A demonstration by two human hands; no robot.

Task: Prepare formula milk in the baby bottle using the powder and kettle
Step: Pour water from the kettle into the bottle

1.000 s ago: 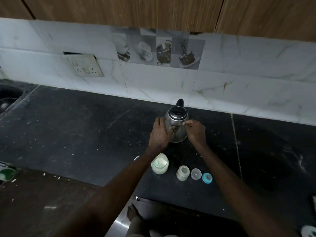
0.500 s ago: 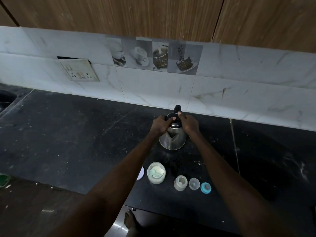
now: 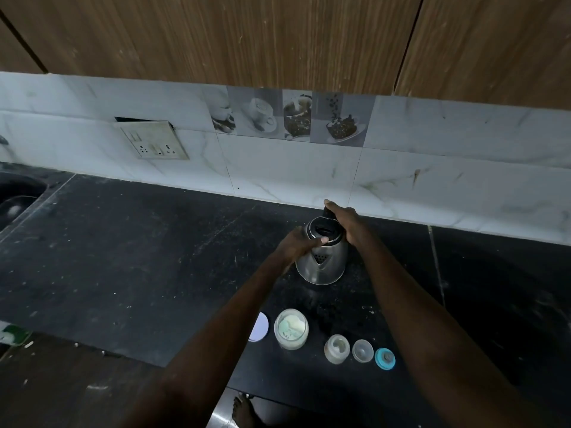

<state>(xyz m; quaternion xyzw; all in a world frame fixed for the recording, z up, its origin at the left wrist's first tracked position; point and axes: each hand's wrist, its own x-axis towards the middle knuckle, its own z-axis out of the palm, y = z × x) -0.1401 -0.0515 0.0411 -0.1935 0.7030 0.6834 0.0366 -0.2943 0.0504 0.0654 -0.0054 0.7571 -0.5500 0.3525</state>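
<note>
A steel kettle (image 3: 323, 264) with a black lid ring stands on the black counter (image 3: 139, 257) near the wall. My left hand (image 3: 298, 245) holds its left side, thumb lying on the lid rim. My right hand (image 3: 347, 222) grips the black handle at the kettle's back. Closer to me stands an open glass jar of pale powder (image 3: 291, 329), its white lid (image 3: 259, 327) flat beside it and partly behind my left forearm. Right of the jar stand the small open baby bottle (image 3: 336, 349), a clear cap (image 3: 362, 351) and a blue ring with the teat (image 3: 385, 358).
A tiled wall with a switch and socket plate (image 3: 154, 140) runs behind the counter, with wooden cabinets above. A dark sink (image 3: 15, 196) lies at the far left. The counter's front edge runs just below the bottle parts, with a bare foot (image 3: 242, 409) on the floor.
My hands rose from the kettle's body to its top. The right hand has moved to the handle at the back and the left thumb now lies on the lid rim.
</note>
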